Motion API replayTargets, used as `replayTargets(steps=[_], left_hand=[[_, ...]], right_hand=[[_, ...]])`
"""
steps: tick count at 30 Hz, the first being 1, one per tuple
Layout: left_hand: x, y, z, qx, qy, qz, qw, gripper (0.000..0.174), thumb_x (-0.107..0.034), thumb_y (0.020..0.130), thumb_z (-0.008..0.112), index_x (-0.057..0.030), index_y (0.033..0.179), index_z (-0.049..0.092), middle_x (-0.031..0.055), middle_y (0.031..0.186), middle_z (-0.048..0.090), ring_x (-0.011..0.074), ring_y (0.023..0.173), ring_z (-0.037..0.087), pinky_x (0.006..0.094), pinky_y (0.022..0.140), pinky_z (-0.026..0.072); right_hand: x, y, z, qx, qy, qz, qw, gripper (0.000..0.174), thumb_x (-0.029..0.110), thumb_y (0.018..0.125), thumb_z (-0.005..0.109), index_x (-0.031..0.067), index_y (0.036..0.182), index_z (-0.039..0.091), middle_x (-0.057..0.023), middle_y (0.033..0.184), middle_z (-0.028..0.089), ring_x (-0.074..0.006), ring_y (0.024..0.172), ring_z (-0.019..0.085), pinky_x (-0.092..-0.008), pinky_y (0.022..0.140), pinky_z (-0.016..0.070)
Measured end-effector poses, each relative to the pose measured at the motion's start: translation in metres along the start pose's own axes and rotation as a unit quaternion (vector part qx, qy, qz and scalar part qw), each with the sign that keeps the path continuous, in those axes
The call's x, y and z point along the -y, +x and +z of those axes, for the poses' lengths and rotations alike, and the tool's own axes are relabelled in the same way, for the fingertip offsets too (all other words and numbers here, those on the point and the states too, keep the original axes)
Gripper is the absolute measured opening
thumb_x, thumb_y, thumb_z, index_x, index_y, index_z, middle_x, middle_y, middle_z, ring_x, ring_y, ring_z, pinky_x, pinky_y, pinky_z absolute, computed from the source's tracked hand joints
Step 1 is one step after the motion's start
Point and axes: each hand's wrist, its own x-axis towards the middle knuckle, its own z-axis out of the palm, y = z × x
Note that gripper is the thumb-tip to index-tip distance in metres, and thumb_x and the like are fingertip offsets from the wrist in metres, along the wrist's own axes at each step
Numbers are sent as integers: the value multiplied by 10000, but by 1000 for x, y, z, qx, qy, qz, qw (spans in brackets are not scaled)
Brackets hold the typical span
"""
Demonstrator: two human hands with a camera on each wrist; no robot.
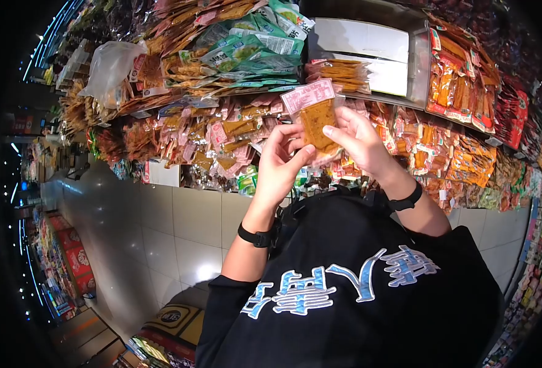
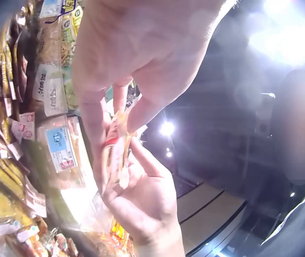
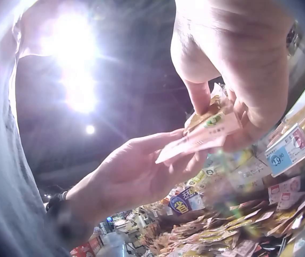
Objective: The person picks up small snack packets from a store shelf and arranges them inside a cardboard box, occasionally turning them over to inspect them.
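A small clear snack packet point(image 1: 319, 126) with a pink printed top and a flat orange-brown piece inside is held up in front of the shelves. My left hand point(image 1: 281, 161) pinches its lower left side, thumb on the front. On the opposite edge, my right hand point(image 1: 362, 142) grips it with the thumb laid across the front and the fingers behind. The left wrist view shows the packet point(image 2: 115, 152) edge-on between both hands. From the right wrist, its pink label point(image 3: 200, 142) faces the camera at a tilt.
Heaps of similar pink-labelled packets point(image 1: 237, 129) lie right behind the hands. Green snack bags point(image 1: 246, 52) are piled above them, beside a white box point(image 1: 363, 52). At the right stands a bin of red-orange packets point(image 1: 458, 80). A price tag point(image 3: 286, 152) is on the shelf edge.
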Motion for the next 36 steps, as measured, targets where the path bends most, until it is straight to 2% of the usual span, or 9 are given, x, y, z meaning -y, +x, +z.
replayTargets(steps=[4, 6, 8, 12, 17, 24, 28, 32, 36], left_hand=[[5, -2, -1, 21, 67, 9, 997, 391, -17, 940, 632, -18, 1301, 484, 99, 1312, 536, 203, 1249, 531, 370, 1009, 527], [8, -2, -2, 26, 69, 3, 997, 368, -26, 951, 618, -13, 1299, 499, 96, 1309, 545, 191, 1235, 537, 363, 1008, 524], [8, -2, -2, 31, 88, -3, 996, 342, -33, 959, 606, -9, 1288, 517, 93, 1289, 565, 179, 1216, 548, 350, 998, 524], [10, -1, -2, 33, 109, -5, 993, 303, -41, 971, 588, -5, 1268, 542, 89, 1238, 603, 160, 1177, 568, 327, 978, 522], [8, -4, -5, 20, 84, -21, 996, 287, -52, 980, 581, -4, 1261, 548, 87, 1230, 610, 156, 1155, 582, 318, 976, 510], [14, -4, -6, 18, 101, -26, 994, 266, -61, 989, 572, -8, 1249, 553, 72, 1244, 607, 165, 1172, 588, 315, 969, 507], [19, -4, -12, 17, 99, -26, 995, 261, -70, 992, 575, 2, 1242, 555, 82, 1228, 615, 169, 1162, 598, 316, 956, 509], [16, -6, -10, 10, 100, -29, 994, 261, -79, 993, 579, 4, 1240, 557, 88, 1188, 637, 165, 1143, 608, 301, 926, 504], [18, -5, -9, 18, 106, -42, 993, 262, -97, 996, 586, 1, 1237, 560, 88, 1157, 655, 162, 1133, 615, 282, 908, 491]], right_hand=[[28, 33, -31, -150, -136, -82, 976, 330, 58, 990, 549, -36, 1297, 475, -141, 1160, 663, -213, 993, 684, -330, 845, 558], [50, 58, -56, -214, -449, -212, 841, 284, 74, 953, 552, 2, 1228, 552, -206, 1149, 645, -372, 1000, 674, -446, 844, 532], [57, 83, -74, -200, -589, -276, 733, 274, 61, 926, 554, 25, 1197, 580, -184, 1112, 649, -395, 1023, 629, -470, 869, 506], [25, 123, -101, -79, -705, -236, 664, 334, 8, 859, 513, 26, 1179, 607, -163, 1138, 658, -365, 1078, 603, -472, 904, 483], [-10, 134, -109, 22, -699, -51, 713, 463, 275, 988, 406, -2, 1330, 548, -209, 1329, 574, -348, 1301, 478, -462, 1121, 311], [-19, 133, -101, -28, -742, -90, 663, 659, 516, 1019, 384, 39, 1472, 418, -228, 1480, 443, -370, 1422, 345, -469, 1192, 207], [-7, 145, -138, -197, -594, -38, 779, 627, 485, 1027, 371, 24, 1442, 467, -241, 1497, 424, -378, 1423, 350, -449, 1189, 237], [5, 126, -125, -177, -229, 45, 956, 554, 380, 1067, 363, -50, 1388, 503, -184, 1440, 517, -252, 1345, 469, -334, 1137, 320], [1, 118, -116, -170, -212, 43, 961, 500, 348, 1063, 419, -50, 1345, 528, -137, 1314, 606, -195, 1242, 526, -314, 1097, 344]])
